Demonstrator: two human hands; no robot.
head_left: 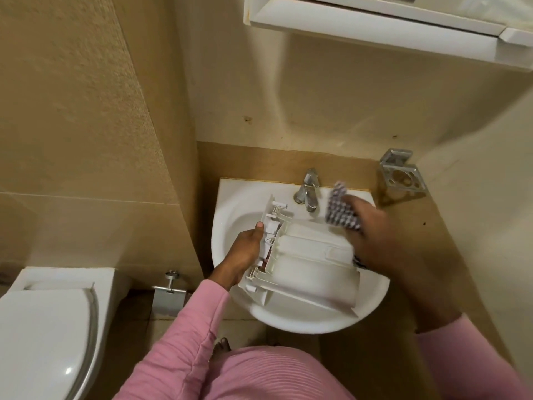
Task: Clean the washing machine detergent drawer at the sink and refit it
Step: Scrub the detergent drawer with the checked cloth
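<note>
Scanning from the left, a toilet (43,321) with its lid down and a wall-mounted paper holder (168,295) sit clear of the work area. Next, the left hand (245,255) grips the front-panel end of the detergent drawer (311,264), fingers wrapped around the panel edge and thumb pressed on top, clamped firmly. The drawer lies across the sink (227,215), turned so its pale moulded underside faces up; its compartments face away from the camera, so their contents cannot be told. The sink bowl shows no standing water where visible, and no stream can be seen leaving the tap (308,192) behind the drawer. To the right, the right hand (375,235) holds a patterned scrubbing cloth (341,212) against the far end of the drawer; the fingers are closed on the cloth, though motion blur hides their exact placement. Further right, a metal tumbler holder (402,177) on the wall stands empty. Probable step: wiping the drawer exterior, with refitting not yet begun. Risks from here: the drawer overhangs the small bowl, so a slackened left-hand grip on wet plastic could let it slide or drop to the floor. Hard scrubbing near the panel end could snap the small clips and levers (277,209). Residue left in the unseen compartments would cause poor dosing once refitted.
</note>
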